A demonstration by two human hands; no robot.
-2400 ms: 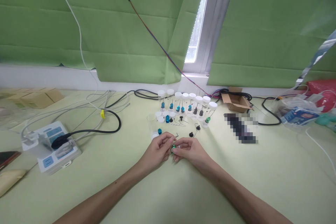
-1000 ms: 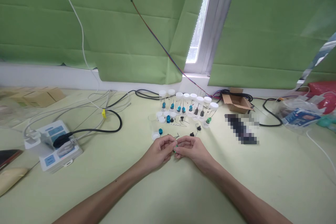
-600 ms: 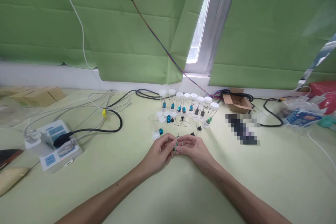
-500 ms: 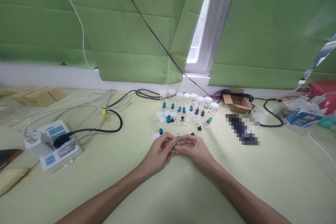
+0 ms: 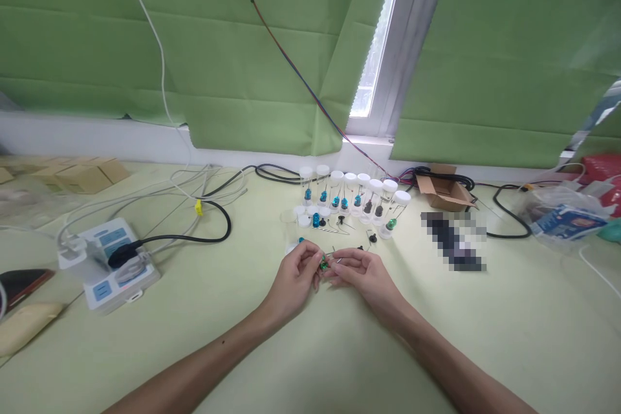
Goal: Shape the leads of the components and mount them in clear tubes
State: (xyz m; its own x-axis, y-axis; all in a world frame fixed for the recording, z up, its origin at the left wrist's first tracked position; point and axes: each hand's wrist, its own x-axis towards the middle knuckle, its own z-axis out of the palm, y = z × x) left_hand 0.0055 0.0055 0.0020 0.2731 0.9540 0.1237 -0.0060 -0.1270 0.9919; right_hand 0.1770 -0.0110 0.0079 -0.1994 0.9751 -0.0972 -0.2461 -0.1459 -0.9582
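A small shiny green part (image 5: 323, 264) is pinched between the thumb and fingers of my left hand (image 5: 294, 278). Just beside it, my right hand (image 5: 369, 278) is closed, its thumb against the fingers; what it grips is hidden, though a thin silvery bit shows there. Beyond my hands stands a row of clear capped vials (image 5: 358, 202) with blue, dark and green parts and thin rods inside. Loose in front of them lie a blue part (image 5: 316, 220), black knob-like pieces (image 5: 373, 238), white caps (image 5: 304, 221) and thin metal rods. A clear tube near my left fingers is partly hidden.
On the left, a white power strip (image 5: 114, 233) carries plugs and tangled cables, with tan boxes (image 5: 90, 174) behind. An opened cardboard box (image 5: 444, 193), a pixelated dark item (image 5: 453, 239) and a clear plastic bag (image 5: 557, 213) are on the right. Green blinds hang behind the table.
The whole view has shifted slightly, so the scene sits further right. My right fingertips have drawn back a little from the green part, which shows more clearly in my left fingers.
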